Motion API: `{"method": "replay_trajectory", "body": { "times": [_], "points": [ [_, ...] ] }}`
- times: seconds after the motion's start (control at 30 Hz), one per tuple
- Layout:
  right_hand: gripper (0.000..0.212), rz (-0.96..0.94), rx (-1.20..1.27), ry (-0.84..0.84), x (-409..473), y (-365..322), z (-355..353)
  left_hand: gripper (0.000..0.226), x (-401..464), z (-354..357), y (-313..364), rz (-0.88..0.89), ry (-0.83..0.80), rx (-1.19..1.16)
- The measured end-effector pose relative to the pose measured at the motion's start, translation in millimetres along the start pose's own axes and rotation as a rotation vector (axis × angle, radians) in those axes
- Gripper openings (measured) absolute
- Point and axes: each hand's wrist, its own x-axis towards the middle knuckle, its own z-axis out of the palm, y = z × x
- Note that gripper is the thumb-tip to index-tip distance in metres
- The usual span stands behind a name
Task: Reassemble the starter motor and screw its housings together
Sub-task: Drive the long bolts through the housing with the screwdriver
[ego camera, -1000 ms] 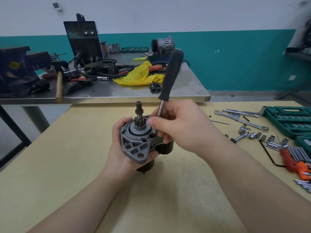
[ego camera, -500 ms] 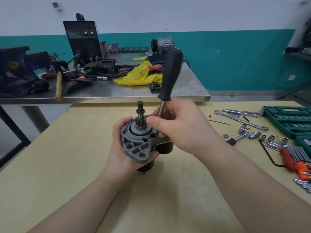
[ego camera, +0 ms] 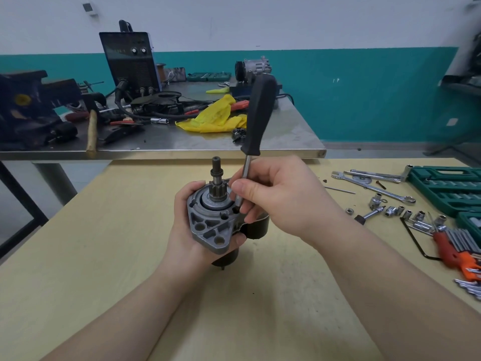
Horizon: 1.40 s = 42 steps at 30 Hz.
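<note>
Centre frame: left hand (ego camera: 191, 230) grips the assembled starter motor (ego camera: 218, 220) upright above the worktop (ego camera: 104, 256); right hand (ego camera: 276, 196) pinches the screwdriver (ego camera: 256, 121) shaft, tip at a housing screw hole. Housings appear mated; fastening evidently remains unfinished.

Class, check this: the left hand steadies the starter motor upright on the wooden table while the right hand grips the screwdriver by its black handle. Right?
Not quite. In the head view the right hand pinches the screwdriver by its metal shaft, below the black handle. The left hand does steady the starter motor.
</note>
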Motion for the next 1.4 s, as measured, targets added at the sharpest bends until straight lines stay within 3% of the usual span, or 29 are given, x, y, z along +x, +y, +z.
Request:
{"method": "replay_trajectory", "body": {
  "times": [0.47, 0.63, 0.83, 0.97, 1.2, 1.4],
  "points": [
    [0.015, -0.051, 0.044, 0.166, -6.5, -0.9, 20.9, 0.099, -1.0, 1.7, 2.4, -0.037, 0.081, 0.005],
    [0.016, -0.087, 0.051, 0.315, 2.7, 1.0, -10.2, 0.098, -0.5, 2.7, 9.6, -0.006, 0.051, 0.058],
    [0.004, 0.277, -0.14, 0.3, 30.9, 66.7, -62.7, 0.098, -2.0, 2.2, 11.6, -0.031, 0.03, 0.063],
    [0.017, 0.551, -0.266, 0.201, 31.2, 121.2, -82.2, 0.099, -1.9, 1.5, 11.6, -0.03, 0.036, 0.075],
    [0.026, 0.747, -0.401, 0.125, 30.1, 145.7, -95.8, 0.098, -1.3, 1.2, 10.7, -0.004, 0.03, 0.08],
    [0.024, 0.769, -0.484, 0.125, 31.8, 148.9, -94.5, 0.097, -2.1, 1.6, 11.7, -0.004, 0.034, 0.074]
  ]
}}
